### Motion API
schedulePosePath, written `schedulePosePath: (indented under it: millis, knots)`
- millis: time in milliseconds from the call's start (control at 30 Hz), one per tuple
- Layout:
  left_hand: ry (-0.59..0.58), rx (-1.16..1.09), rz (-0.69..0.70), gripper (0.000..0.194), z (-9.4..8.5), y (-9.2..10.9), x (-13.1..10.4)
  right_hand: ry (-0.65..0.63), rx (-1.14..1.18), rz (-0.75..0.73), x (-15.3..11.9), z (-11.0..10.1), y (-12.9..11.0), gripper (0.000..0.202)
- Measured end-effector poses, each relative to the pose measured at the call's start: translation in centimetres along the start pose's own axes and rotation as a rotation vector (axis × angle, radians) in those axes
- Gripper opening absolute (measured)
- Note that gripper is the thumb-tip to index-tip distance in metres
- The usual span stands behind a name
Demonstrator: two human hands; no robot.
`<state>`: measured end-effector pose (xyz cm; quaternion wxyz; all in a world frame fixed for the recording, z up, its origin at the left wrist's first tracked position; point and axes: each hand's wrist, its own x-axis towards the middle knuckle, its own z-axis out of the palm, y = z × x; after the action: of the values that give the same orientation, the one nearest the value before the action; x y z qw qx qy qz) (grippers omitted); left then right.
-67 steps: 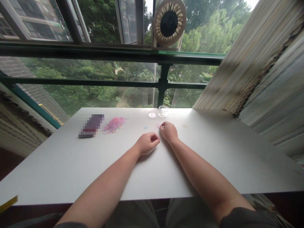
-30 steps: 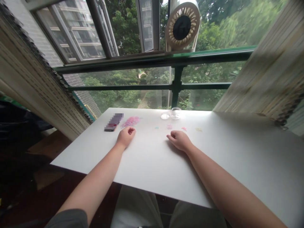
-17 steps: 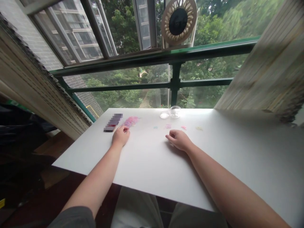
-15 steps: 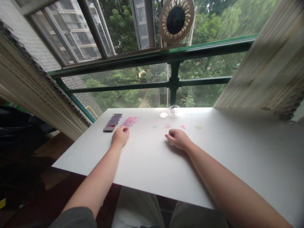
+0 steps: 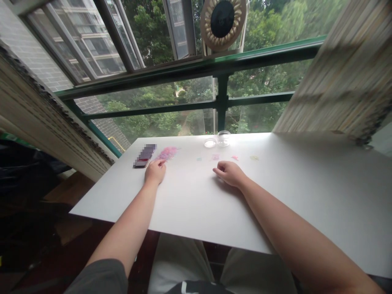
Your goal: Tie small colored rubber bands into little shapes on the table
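Head view: bench (image 5: 190, 200), white, extends under and around the fingers of both hands. Fan (image 5: 223, 21) stands well beyond the right fingers, past the bench's far edge. Left hand (image 5: 155, 172) is at the near edge of the pile (image 5: 168, 152); its fingers (image 5: 158, 162) are bent, tips close together, but cannot tell whether they pinch a piece. Right hand (image 5: 232, 174) has its fingers (image 5: 222, 164) curled inward, thumb pointing left; cannot tell whether they hold anything. Phone (image 5: 145, 155), pixelated, lies just beyond and left of the left fingers. Pile, tiny pink and purple pieces, starts right at the left fingertips and spreads away. Jar (image 5: 224, 140), clear, upright, stands beyond the right fingers. Lid (image 5: 210, 143), clear, flat, just beside the jar's left side. Row of small clusters: yellow (image 5: 254, 157), beyond and right of the right fingers; lilac (image 5: 215, 157), just beyond their tips; pink (image 5: 234, 157), beyond the knuckles; teal (image 5: 199, 159), between the two hands' fingers, nearer the right.
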<state>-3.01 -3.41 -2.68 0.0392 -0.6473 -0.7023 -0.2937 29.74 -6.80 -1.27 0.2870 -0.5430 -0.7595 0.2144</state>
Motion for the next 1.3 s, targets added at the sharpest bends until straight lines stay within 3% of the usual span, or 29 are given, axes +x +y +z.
schedulePosePath:
  millis: [433,700,1067,1300]
  knots:
    - [0.023,0.000,-0.021,0.018,-0.1,0.2,-0.2,-0.003,0.017,0.009,-0.3,-0.2,-0.3,0.026]
    - [0.012,-0.035,-0.064,0.025,-0.3,0.5,-0.4,-0.015,0.016,0.023,-0.3,-0.2,-0.2,0.026]
    - [0.013,0.002,-0.043,0.015,-0.3,0.3,-0.4,-0.012,0.014,0.016,-0.3,-0.2,-0.2,0.026]
    - [0.030,0.018,-0.054,0.016,0.0,0.6,0.8,-0.022,0.006,0.018,-0.4,-0.2,-0.2,0.025]
